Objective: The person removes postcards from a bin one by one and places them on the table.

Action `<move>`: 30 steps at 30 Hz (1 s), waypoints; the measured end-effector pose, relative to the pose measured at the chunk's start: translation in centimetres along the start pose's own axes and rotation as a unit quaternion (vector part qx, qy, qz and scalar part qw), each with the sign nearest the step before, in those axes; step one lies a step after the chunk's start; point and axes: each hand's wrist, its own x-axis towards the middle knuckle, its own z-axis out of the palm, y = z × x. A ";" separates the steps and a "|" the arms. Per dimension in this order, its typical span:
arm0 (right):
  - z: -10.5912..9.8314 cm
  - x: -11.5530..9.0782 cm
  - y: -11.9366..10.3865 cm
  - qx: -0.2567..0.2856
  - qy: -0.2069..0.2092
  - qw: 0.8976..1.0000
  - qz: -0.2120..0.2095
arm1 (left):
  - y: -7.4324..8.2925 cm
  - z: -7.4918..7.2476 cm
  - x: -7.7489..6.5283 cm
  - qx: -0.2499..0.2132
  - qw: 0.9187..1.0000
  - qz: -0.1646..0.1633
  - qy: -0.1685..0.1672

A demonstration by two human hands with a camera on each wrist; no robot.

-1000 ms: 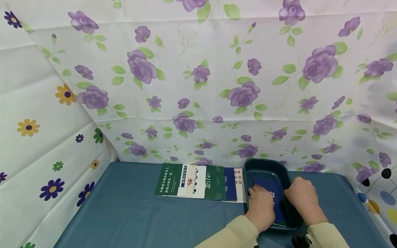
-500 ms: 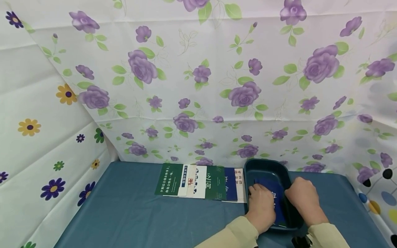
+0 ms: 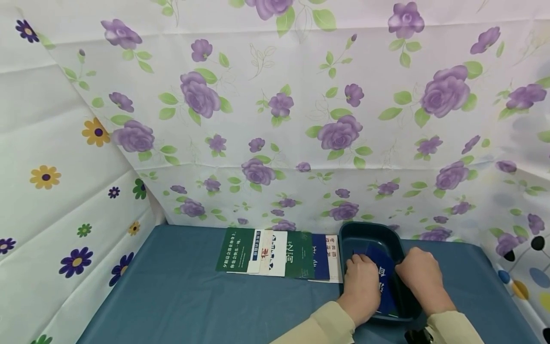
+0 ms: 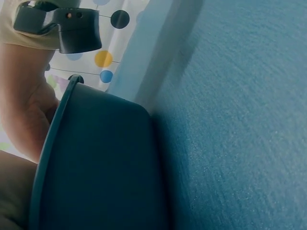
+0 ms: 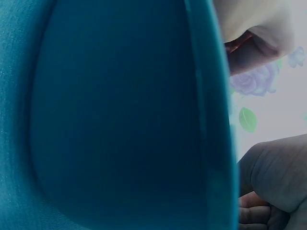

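A dark teal plastic tub (image 3: 369, 228) stands at the table's right side. Inside it lies a dark blue book (image 3: 386, 286) with white lettering, slightly askew. My left hand (image 3: 362, 289) reaches into the tub from the near left, fingers curled at the book's left edge; the fingertips are hidden. Bent over the tub's right rim, my right hand (image 3: 421, 279) grips it. The tub's outer wall (image 4: 105, 158) fills much of the left wrist view. In the right wrist view the tub's side (image 5: 120, 115) blocks most of the scene, with both hands beyond its rim.
Left of the tub, several overlapping books lie in a row, among them a green one (image 3: 236, 249), a white one (image 3: 278, 253) and a navy one (image 3: 320, 256). The blue-covered table (image 3: 206, 301) meets a floral curtain (image 3: 240, 119) behind.
The blue book in the tub has turned a little, its upper end shifting right. Both hands stay nearly in place, and the head view has shifted slightly.
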 end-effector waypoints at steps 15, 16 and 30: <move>0.0 0.4 0.1 -0.012 -0.023 1.000 0.008 | -1.5 -0.7 -0.6 -0.184 0.983 0.015 0.018; 0.0 0.4 0.0 -0.013 -0.022 1.000 0.008 | -1.6 -0.7 -0.6 -0.195 0.980 0.016 0.019; -0.2 0.1 -0.2 -0.007 -0.004 1.000 0.000 | -3.9 -2.1 -1.0 -0.297 0.948 0.037 0.106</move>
